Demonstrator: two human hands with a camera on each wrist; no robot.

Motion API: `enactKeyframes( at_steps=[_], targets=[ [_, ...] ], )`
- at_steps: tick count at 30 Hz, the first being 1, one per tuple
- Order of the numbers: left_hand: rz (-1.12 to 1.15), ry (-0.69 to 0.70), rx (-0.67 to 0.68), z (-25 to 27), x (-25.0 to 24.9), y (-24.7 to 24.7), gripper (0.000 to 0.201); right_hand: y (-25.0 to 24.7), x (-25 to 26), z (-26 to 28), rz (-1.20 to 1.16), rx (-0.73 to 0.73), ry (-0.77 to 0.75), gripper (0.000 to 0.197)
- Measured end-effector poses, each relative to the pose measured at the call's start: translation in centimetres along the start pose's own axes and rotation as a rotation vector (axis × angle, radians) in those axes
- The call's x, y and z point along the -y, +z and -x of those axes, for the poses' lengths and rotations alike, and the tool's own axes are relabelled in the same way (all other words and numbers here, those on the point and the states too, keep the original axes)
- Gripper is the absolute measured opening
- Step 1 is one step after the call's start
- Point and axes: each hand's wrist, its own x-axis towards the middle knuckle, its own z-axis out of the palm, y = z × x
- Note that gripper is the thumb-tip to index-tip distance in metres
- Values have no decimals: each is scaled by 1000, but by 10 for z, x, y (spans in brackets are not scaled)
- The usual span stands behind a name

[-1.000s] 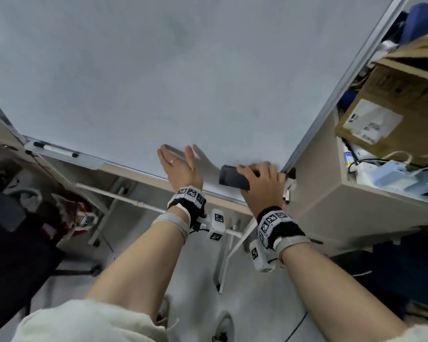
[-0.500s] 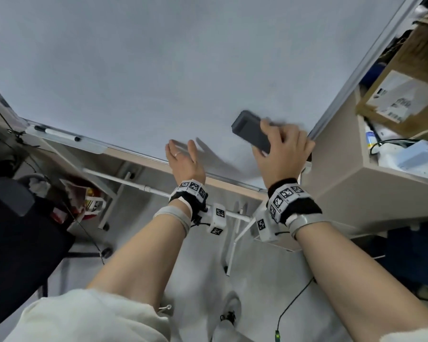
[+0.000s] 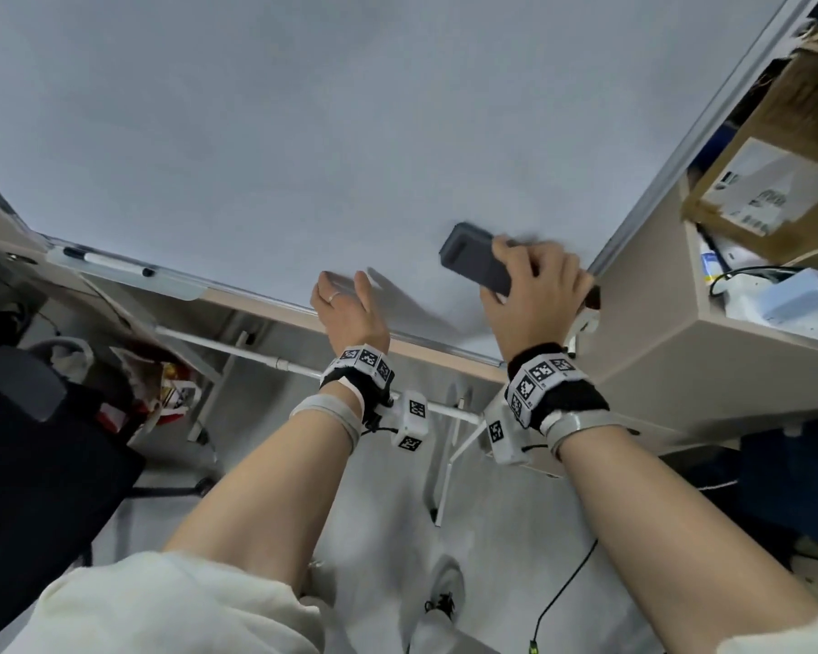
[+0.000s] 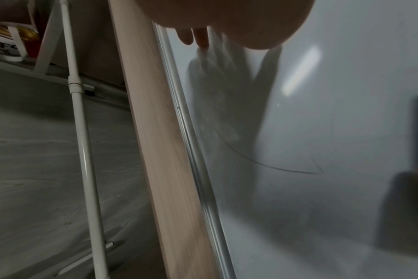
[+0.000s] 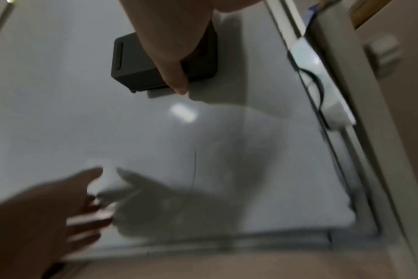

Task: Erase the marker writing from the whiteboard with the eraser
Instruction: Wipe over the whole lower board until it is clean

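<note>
The whiteboard (image 3: pixel 303 134) fills the upper head view. My right hand (image 3: pixel 530 285) grips a dark grey eraser (image 3: pixel 473 262) flat against the board near its lower right corner; the right wrist view shows the eraser (image 5: pixel 136 62) under my fingers (image 5: pixel 174 75). My left hand (image 3: pixel 345 304) presses flat, fingers straight, on the board just above its bottom frame, left of the eraser. A thin curved marker line (image 4: pixel 274 166) remains on the board between the hands, and a faint vertical marker line (image 5: pixel 194 169) shows below the eraser.
A marker tray (image 3: pixel 124 273) with a pen sits on the board's lower left edge. A beige shelf unit (image 3: pixel 681 346) with a cardboard box (image 3: pixel 775 181) and cables stands right of the board. The white stand tube (image 3: pixel 237 346) and grey floor lie below.
My right hand slid the eraser from the bottom edge up and to the right along the board, tilting it. The left hand stayed pressed on the board.
</note>
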Motion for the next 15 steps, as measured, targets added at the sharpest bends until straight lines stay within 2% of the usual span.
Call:
enactKeyframes(
  at_steps=[2, 6, 11, 15],
  targets=[
    [26, -23, 18, -4, 6, -9, 69, 18, 8, 23, -2, 153, -39, 58],
    [67, -24, 29, -17, 13, -30, 66, 53, 21, 59, 16, 293, -70, 58],
    [28, -38, 73, -28, 31, -47, 63, 93, 35, 96, 51, 275, -37, 46],
    [-7, -81, 134, -27, 43, -53, 65, 89, 36, 99, 22, 218, 3, 52]
  ],
)
